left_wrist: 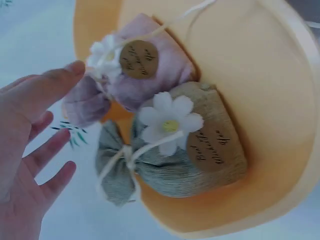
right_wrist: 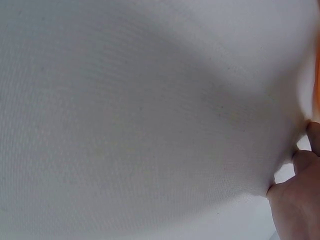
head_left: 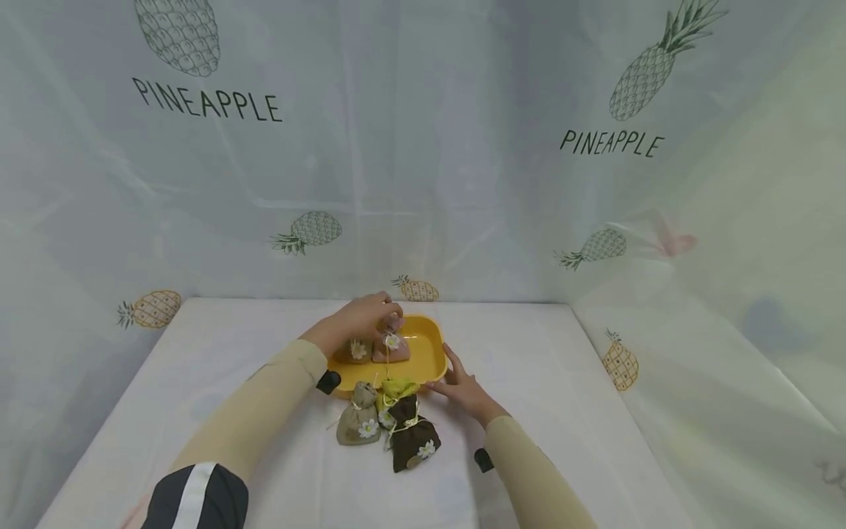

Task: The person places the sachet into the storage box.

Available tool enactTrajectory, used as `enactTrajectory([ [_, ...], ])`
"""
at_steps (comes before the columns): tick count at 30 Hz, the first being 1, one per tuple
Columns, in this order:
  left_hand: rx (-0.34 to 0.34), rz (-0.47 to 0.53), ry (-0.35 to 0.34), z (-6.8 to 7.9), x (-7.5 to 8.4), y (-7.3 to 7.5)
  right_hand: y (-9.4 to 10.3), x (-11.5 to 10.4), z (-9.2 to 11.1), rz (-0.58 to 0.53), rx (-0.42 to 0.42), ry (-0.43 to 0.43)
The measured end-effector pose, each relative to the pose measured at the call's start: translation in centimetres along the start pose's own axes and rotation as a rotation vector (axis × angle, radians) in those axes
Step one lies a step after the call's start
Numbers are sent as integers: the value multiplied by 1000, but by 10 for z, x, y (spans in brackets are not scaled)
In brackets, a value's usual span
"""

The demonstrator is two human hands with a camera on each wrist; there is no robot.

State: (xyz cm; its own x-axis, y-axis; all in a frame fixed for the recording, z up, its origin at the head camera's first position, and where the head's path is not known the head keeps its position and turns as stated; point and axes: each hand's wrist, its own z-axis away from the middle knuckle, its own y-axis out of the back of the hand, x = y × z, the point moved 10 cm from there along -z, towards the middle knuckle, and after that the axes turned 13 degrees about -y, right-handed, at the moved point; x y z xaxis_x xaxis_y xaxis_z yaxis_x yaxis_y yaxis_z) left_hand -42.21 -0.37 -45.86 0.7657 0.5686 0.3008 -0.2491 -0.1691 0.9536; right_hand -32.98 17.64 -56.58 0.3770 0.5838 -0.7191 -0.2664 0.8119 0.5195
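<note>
A yellow tray (head_left: 429, 345) holds a pink sachet (head_left: 393, 351) and a grey-green sachet (left_wrist: 200, 165), each with a white flower and a round label. My left hand (head_left: 370, 317) reaches over the tray beside the pink sachet's tied neck. In the left wrist view its fingers (left_wrist: 60, 82) are loosely spread, one tip overlapping the pink sachet's top; contact is unclear. At the tray's right near corner, my right hand (head_left: 468, 391) touches the edge with fingers spread around it. The right wrist view catches only part of that hand.
In front of the tray lie a beige sachet (head_left: 360, 422), a yellow-green sachet (head_left: 396, 388) and a dark brown sachet (head_left: 411, 433), close together. They rest on a white-covered table (head_left: 264, 316). A pineapple-print curtain (head_left: 423, 147) hangs behind and at the sides.
</note>
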Motion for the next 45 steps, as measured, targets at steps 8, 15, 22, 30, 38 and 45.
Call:
enactTrajectory([
  [8,-28,71,-38,7,28,5,-2,-3,2,18,-1,17],
  [15,-70,44,-103,17,56,-1,-2,-3,0,8,-19,36],
  [22,-105,55,-187,28,85,-7,-1,0,-3,16,-3,28],
  [30,-180,89,-223,39,101,-28,-3,-1,-2,13,-3,17],
  [38,-216,93,-235,42,102,-48,-3,-2,0,5,-14,37],
  [45,-225,106,-171,42,98,-57,-2,-2,0,-1,-10,28],
])
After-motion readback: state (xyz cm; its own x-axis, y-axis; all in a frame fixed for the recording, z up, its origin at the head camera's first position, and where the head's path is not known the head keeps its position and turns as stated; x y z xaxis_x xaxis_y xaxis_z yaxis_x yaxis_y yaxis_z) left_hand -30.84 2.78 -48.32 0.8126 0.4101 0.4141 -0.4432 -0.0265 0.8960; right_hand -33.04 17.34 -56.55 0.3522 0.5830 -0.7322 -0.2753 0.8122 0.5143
